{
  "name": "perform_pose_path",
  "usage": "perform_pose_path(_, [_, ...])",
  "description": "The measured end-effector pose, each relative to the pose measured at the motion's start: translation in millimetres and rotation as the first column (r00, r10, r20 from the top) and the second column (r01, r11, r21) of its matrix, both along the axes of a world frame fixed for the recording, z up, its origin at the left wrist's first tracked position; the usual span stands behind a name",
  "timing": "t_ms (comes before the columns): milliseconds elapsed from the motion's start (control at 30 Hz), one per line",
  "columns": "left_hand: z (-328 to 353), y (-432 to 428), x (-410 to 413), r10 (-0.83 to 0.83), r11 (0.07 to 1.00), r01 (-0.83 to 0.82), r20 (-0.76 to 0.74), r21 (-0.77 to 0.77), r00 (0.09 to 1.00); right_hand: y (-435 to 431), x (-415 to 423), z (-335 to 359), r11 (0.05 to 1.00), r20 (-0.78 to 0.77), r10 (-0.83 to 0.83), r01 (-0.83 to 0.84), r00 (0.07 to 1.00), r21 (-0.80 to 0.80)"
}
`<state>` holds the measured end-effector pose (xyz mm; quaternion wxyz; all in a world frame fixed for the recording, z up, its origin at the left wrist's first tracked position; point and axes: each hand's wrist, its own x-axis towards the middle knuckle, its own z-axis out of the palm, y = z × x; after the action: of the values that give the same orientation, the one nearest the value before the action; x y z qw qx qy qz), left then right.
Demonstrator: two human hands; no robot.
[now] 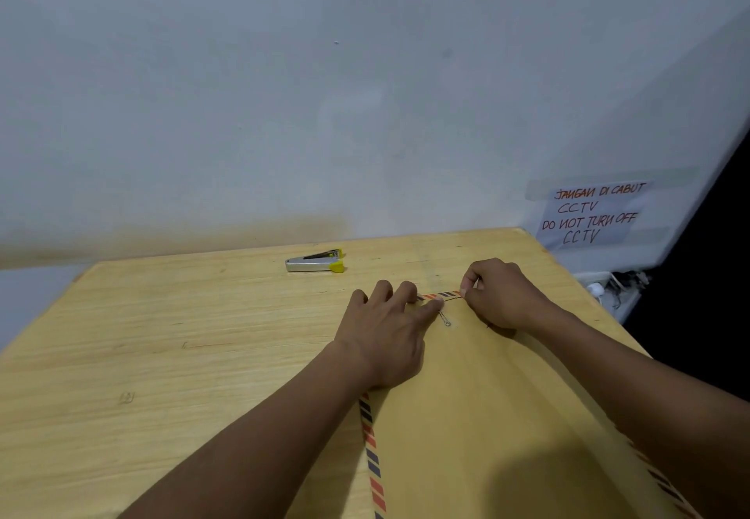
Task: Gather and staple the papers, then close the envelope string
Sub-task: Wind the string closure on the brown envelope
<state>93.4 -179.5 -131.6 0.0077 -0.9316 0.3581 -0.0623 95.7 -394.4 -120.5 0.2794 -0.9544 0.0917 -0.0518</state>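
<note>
A large brown envelope point(479, 417) with a red-and-blue striped border lies on the wooden table point(162, 336), its far end toward the wall. My left hand point(389, 332) presses flat on the envelope's top edge, fingers spread, index fingertip beside a small metal eyelet point(447, 323). My right hand point(503, 295) is at the top right corner, thumb and fingers pinched on a thin string end. A silver and yellow stapler point(316, 263) lies apart near the wall. No loose papers show.
The table meets a white wall at the back. A handwritten paper notice point(592, 214) is taped low on the wall at right. Cables and a white fitting point(617, 283) sit past the table's right edge, by a dark gap.
</note>
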Motion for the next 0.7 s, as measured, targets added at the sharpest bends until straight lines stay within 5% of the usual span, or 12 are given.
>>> perform_pose_path(367, [-0.1, -0.3, -2.3, 0.038, 0.999, -0.039, -0.022, -0.013, 0.999, -3.9, -33.3, 5.3, 0.99, -0.004, 0.13, -0.13, 0.992, -0.049])
perform_pose_path(567, [2.4, -1.2, -3.2, 0.056, 0.998, -0.057, -0.059, -0.016, 0.997, 3.9, -65.1, 0.5, 0.863, -0.005, 0.289, -0.262, 0.957, -0.432])
perform_pose_path(700, [3.2, -1.9, -3.1, 0.06, 0.998, -0.062, -0.092, -0.013, 0.994, 13.5, -81.0, 1.8, 0.834, -0.015, 0.349, -0.318, 0.937, -0.452])
